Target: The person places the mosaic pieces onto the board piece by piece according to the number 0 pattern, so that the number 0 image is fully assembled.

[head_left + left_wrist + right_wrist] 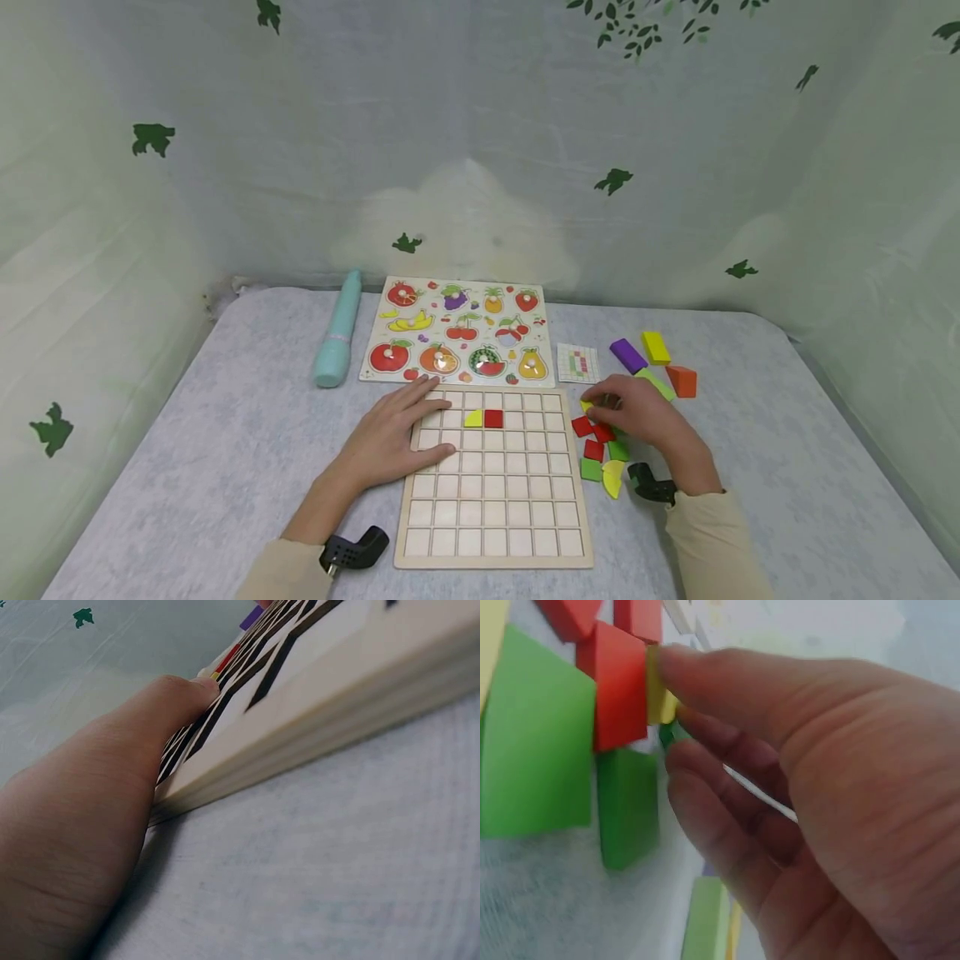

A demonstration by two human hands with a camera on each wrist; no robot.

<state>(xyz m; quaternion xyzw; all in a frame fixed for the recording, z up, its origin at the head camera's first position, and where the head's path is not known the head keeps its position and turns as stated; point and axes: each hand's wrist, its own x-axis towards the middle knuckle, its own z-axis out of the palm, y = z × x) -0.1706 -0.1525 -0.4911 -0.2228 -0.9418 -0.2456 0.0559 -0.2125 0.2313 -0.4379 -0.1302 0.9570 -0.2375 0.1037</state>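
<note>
A wooden grid board [495, 492] lies flat in the middle of the table. On one of its upper rows a yellow quarter-round piece [473, 419] sits beside a red square piece [493, 419]. My left hand [378, 437] rests on the board's left edge, fingers spread and thumb over the grid. To the right of the board, my right hand [637, 407] pinches a small yellow piece [655, 686] between thumb and fingers. Red blocks [593, 450], green blocks [591, 470] and a yellow curved piece [612, 478] lie close by it.
Behind the grid board lies a fruit puzzle board [461, 332], with a small pattern card [577, 364] at its right. A teal bottle-shaped object [338, 333] lies at the back left. Purple [628, 356], yellow [656, 348] and orange [682, 382] blocks are behind my right hand.
</note>
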